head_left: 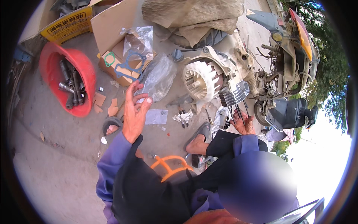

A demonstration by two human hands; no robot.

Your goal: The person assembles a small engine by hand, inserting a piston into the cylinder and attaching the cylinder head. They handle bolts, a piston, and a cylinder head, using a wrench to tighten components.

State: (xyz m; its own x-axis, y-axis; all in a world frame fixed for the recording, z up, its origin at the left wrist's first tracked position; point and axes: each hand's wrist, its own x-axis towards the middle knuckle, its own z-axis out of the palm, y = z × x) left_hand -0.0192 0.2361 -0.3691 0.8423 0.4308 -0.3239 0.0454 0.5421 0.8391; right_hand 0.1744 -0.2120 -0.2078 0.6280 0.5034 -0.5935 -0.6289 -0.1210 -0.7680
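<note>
Blue gasket [131, 70], thin and flat, lies with a green gasket [109, 59] over a small brown carton [112, 76] on the ground, ahead of the person's left hand [135, 115]. The left fingers are apart and slightly bent, with nothing seen between them; their tips come close to the gasket's near end, contact not confirmed.

The right hand [244, 126] is at the studs [238, 111] projecting below the finned cylinder [234, 96], its fingers bent about them. Whether it bears any load cannot be told. The cylinder sits at the engine [226, 65], beside the white fan [201, 80].

Step in hand, as judged: reaching toward the gasket with the left while the right steadies at the studs. Taking up the gasket would call for a light edge pinch, clear of the clear plastic bag [160, 76] beside it, without creasing the sheet.

Labelling: the large carton [69, 27] at upper left bears bold dark characters on a yellow panel; wording not transcribed. No writing can be made out on the gaskets, cylinder or fan.
</note>
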